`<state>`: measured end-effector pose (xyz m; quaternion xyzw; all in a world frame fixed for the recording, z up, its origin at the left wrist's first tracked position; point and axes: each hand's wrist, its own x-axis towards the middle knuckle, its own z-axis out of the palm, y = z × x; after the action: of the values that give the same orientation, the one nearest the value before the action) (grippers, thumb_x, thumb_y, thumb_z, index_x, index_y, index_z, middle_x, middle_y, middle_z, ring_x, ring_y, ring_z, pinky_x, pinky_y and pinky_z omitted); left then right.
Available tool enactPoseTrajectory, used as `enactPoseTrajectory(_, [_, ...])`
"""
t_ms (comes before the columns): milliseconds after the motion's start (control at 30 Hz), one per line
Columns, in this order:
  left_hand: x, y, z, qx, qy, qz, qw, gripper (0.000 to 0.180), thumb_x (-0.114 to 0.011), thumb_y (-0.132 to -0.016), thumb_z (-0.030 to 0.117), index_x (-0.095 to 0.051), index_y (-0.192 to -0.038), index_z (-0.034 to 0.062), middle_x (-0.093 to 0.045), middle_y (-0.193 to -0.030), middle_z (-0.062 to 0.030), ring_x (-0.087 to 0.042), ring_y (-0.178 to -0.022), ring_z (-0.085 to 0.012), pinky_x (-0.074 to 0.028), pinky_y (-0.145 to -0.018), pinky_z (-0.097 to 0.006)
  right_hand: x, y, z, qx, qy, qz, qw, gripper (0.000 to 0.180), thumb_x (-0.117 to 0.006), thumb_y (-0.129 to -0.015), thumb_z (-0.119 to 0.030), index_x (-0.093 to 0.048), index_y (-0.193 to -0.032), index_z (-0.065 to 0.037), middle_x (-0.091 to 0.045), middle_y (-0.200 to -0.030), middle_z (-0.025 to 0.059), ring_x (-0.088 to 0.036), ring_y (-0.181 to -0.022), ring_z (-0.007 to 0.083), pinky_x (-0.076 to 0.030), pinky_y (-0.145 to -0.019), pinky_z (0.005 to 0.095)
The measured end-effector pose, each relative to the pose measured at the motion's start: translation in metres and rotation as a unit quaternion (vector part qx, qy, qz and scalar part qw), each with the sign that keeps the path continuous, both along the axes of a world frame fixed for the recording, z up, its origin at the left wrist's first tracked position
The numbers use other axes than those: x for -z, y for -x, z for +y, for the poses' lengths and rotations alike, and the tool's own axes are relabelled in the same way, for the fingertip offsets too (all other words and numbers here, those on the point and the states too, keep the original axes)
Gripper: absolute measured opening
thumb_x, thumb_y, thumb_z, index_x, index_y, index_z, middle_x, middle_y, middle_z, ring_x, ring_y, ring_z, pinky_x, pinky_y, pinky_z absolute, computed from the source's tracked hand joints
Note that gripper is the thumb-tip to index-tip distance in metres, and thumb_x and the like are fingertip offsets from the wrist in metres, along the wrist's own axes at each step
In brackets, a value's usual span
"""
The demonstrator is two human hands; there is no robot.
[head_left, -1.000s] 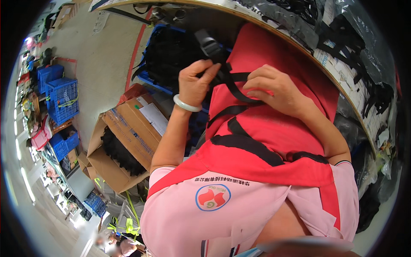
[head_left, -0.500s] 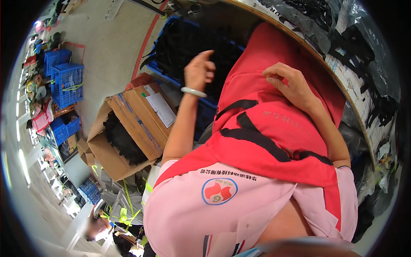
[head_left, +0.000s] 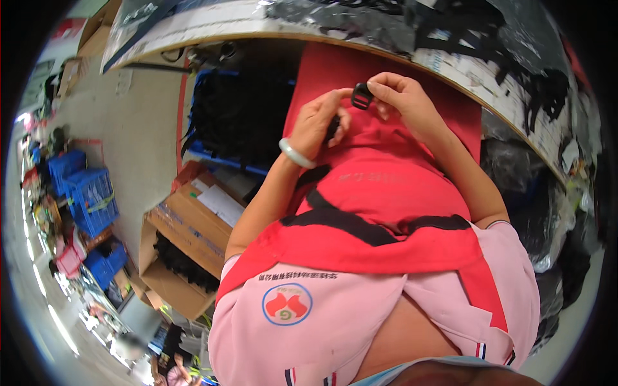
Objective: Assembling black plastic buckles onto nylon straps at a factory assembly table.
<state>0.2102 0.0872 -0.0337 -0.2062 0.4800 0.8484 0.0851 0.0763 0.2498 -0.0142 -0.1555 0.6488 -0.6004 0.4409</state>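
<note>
Between the thumb and fingers of my right hand [head_left: 404, 103] is a small black plastic slide buckle [head_left: 362, 96], its slots showing. Close to it on the left, my left hand [head_left: 315, 125], with a pale bangle at the wrist, has its fingers curled round a small black piece [head_left: 333, 127] mostly hidden in the palm. The left index finger reaches up to the edge of the buckle; whether it touches cannot be made out. Both hands are above my lap, over the red apron [head_left: 386, 167].
Left of my lap stands a blue crate [head_left: 222, 161] heaped with black strap pieces [head_left: 238, 109]. Nearer is an open cardboard box [head_left: 193, 222] of black pieces. A worktable edge [head_left: 444, 71] curves across the front, carrying black straps [head_left: 541, 96] and clear plastic bags.
My hands have come together over my lap from apart, the left one moving away from the crate. A buckle now shows in my right hand. The whole view has turned.
</note>
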Motion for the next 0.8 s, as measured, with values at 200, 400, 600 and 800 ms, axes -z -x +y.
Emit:
enactPoseTrajectory(200, [0.000,0.012,0.017,-0.043,0.326,0.160,0.931,0.034,-0.062,-0.084,-0.007,-0.063,-0.116,0.0019,-0.059,-0.101,-0.0059,-0.052,-0.059,-0.0046,-0.040,-0.046,-0.019,0.031,0.002,0.021,0.035,0.121,-0.353,0.927,0.015,-0.061,-0.094,-0.023,-0.060,-0.091,-0.009,-0.053,-0.075,-0.0049,-0.045,-0.058,0.0003,-0.036,-0.048,0.0134])
enactPoseTrajectory(400, [0.001,0.043,0.029,-0.093,0.199,0.161,0.962,0.014,-0.065,-0.085,-0.001,-0.067,-0.099,-0.0012,-0.062,-0.091,-0.0055,-0.050,-0.054,-0.0058,-0.039,-0.047,-0.018,0.017,0.022,0.029,0.003,0.056,0.046,0.997,0.018,-0.062,-0.091,-0.024,-0.061,-0.096,-0.006,-0.062,-0.081,0.0013,-0.057,-0.068,0.0121,-0.047,-0.062,0.0267])
enactPoseTrajectory(600, [0.014,0.046,0.022,-0.046,0.076,0.010,0.996,0.017,-0.066,-0.089,0.010,-0.067,-0.101,-0.0008,-0.062,-0.068,-0.0054,-0.053,-0.050,-0.0091,-0.039,-0.044,-0.021,0.008,0.100,0.057,0.069,-0.124,0.656,0.741,0.030,-0.067,-0.083,-0.024,-0.064,-0.110,-0.011,-0.061,-0.111,0.0089,-0.055,-0.099,0.0280,-0.045,-0.089,0.0376])
enactPoseTrajectory(800, [0.019,0.051,0.023,-0.071,0.055,-0.012,0.996,0.020,-0.065,-0.090,0.010,-0.066,-0.104,-0.0025,-0.067,-0.076,-0.0104,-0.055,-0.052,-0.0099,-0.041,-0.045,-0.021,0.030,0.076,0.086,0.071,-0.114,0.639,0.757,0.025,-0.074,-0.076,-0.014,-0.067,-0.099,-0.008,-0.062,-0.103,0.0064,-0.056,-0.093,0.0254,-0.046,-0.083,0.0349])
